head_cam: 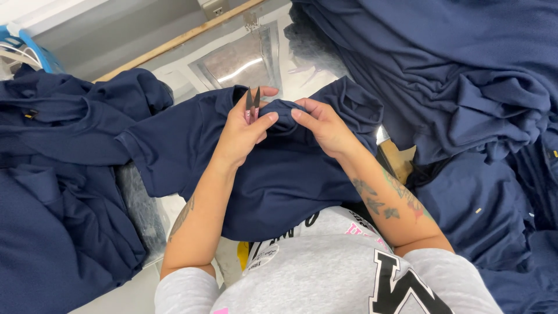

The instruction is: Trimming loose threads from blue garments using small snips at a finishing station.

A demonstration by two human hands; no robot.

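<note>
From the head camera, looking straight down, the person sits at a pale worktop (192,70) with a navy garment (279,174) spread across it and hanging toward their lap. The left hand (241,131) is closed around a pair of small thread snips (252,104), pink at the handle with the dark blades pointing up and away from the body; thumb and forefinger also press against a bunched fold of the navy cloth. The right hand (322,125) pinches that same fold from the other side, its fingertips almost meeting those of the left hand. The raised fold sits between the two hands, just beside the snips' blades; whether the blades touch the fabric I cannot tell.

The right forearm carries floral tattoos, and the left shows a smaller mark near the elbow. The person wears a grey sweatshirt (325,273) with black and pink lettering.

To the left lies a heap of navy garments (52,174), some of it over a clear plastic bag (139,209). To the right a larger mound of navy clothing (465,87) rises well above the worktop and spills down the side. Beyond the hands, a shiny metal plate (238,61) is set into the surface, with a wooden strip (174,40) running along the far edge. A blue basket (23,49) peeks in at the top left corner.
</note>
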